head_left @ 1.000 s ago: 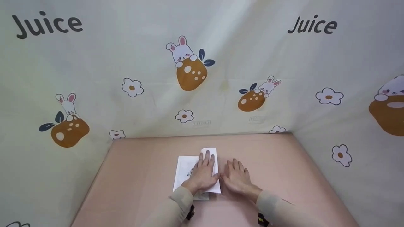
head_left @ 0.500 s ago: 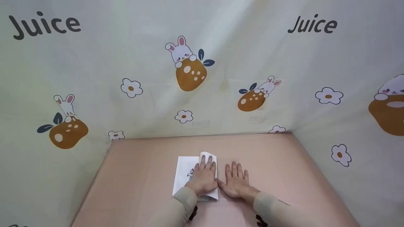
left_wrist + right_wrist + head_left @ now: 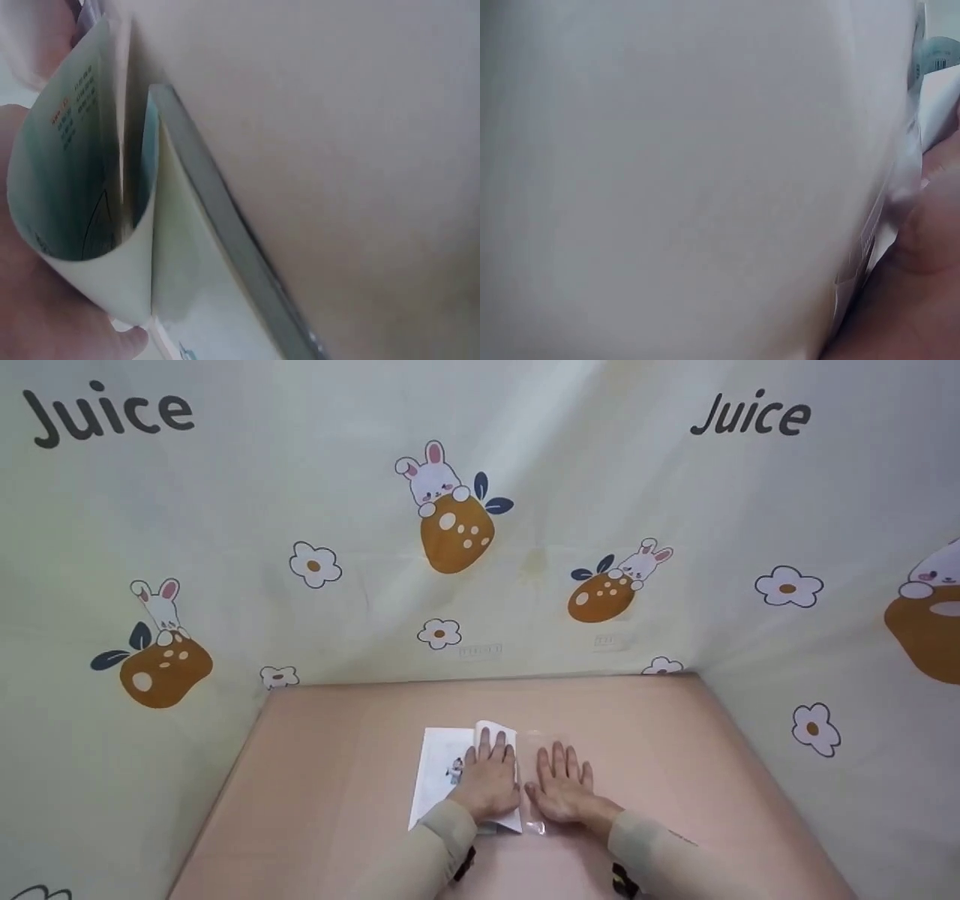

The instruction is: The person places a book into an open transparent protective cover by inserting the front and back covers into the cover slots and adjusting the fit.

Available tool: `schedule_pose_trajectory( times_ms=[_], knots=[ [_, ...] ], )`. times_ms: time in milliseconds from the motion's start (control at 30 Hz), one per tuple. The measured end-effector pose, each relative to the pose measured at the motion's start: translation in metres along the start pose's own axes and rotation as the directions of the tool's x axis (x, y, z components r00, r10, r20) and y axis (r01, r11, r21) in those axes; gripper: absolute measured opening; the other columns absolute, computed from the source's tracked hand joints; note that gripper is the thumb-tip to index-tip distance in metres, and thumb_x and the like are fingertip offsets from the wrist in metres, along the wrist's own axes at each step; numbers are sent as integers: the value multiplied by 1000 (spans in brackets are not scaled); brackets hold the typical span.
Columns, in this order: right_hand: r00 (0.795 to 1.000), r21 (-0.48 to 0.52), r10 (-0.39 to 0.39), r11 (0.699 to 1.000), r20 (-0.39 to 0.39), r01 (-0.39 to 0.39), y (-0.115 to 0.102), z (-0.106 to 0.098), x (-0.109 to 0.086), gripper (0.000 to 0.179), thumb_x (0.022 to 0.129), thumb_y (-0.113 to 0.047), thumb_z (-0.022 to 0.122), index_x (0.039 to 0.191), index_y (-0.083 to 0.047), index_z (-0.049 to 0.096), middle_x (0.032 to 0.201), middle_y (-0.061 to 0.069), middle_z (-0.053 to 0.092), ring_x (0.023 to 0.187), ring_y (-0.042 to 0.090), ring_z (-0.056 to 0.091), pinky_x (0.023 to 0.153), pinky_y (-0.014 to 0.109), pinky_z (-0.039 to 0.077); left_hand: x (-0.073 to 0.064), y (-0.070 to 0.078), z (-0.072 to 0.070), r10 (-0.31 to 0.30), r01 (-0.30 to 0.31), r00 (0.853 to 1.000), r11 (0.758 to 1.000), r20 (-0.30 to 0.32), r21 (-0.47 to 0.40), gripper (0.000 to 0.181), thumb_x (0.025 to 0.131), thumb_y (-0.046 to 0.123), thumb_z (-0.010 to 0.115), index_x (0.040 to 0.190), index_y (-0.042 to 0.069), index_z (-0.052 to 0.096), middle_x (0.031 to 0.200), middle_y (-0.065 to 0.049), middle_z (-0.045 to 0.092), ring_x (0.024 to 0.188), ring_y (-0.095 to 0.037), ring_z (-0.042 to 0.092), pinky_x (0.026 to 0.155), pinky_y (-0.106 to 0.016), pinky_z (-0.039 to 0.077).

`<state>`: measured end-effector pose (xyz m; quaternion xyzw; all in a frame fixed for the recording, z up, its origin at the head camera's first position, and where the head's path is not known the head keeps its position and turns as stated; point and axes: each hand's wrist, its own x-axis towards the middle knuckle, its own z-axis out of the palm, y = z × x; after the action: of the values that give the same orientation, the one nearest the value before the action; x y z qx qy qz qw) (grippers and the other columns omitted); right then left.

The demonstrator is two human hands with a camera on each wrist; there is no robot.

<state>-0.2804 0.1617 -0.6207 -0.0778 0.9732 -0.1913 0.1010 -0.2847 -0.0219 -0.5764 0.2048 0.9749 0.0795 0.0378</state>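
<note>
A thin white book (image 3: 435, 765) with a small printed figure lies on the table. Its right-hand cover or leaf (image 3: 112, 289) is bent back over in a loose curl, with printed text on the inner side. My left hand (image 3: 487, 787) rests flat on that folded part, fingers straight and pointing away from me. Just to the right, a clear plastic sheet (image 3: 535, 826) sticks out beside the book. My right hand (image 3: 562, 795) lies spread over the sheet, palm down. In the right wrist view, the sheet's creased edge (image 3: 855, 259) shows by the hand.
The table (image 3: 337, 780) has a pinkish cover. Pale fabric walls (image 3: 360, 510) printed with rabbits, fruit and flowers enclose its back and both sides.
My left hand and the folded leaf have slid a little toward me. The right hand has also come slightly nearer, and the clear sheet now shows beside the book.
</note>
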Motion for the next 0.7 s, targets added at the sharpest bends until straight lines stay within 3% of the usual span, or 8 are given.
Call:
schedule_pose_trajectory(
  times_ms=[167, 433, 700],
  knots=[
    [1000, 16, 5, 1000, 11, -5, 2, -1, 1, 87, 114, -55, 35, 177, 2, 16, 187, 32, -1, 175, 56, -3, 138, 78, -4, 4, 6, 7, -20, 21, 999, 999, -42, 28, 76, 104, 42, 61, 166, -1, 50, 183, -20, 37, 173, -49, 26, 136, -67, 34],
    [1000, 48, 7, 999, 23, -8, 0, -2, -4, 95, 114, -68, 28, 178, 0, 14, 188, 30, -5, 175, 55, -8, 137, 78, -8, -1, 9, 7, -6, 7, 1000, 999, -24, 36, 69, 110, 38, 51, 167, -2, 48, 183, -20, 35, 174, -48, 23, 138, -68, 31],
    [1000, 75, 15, 997, 20, -17, -10, -14, -11, 87, 115, -56, 37, 177, 3, 17, 187, 33, 0, 174, 57, -4, 137, 80, -7, -1, 9, 4, 15, -15, 1000, 998, -4, 60, 67, 113, 41, 45, 167, 2, 49, 184, -17, 36, 176, -44, 22, 140, -66, 29]
  ],
)
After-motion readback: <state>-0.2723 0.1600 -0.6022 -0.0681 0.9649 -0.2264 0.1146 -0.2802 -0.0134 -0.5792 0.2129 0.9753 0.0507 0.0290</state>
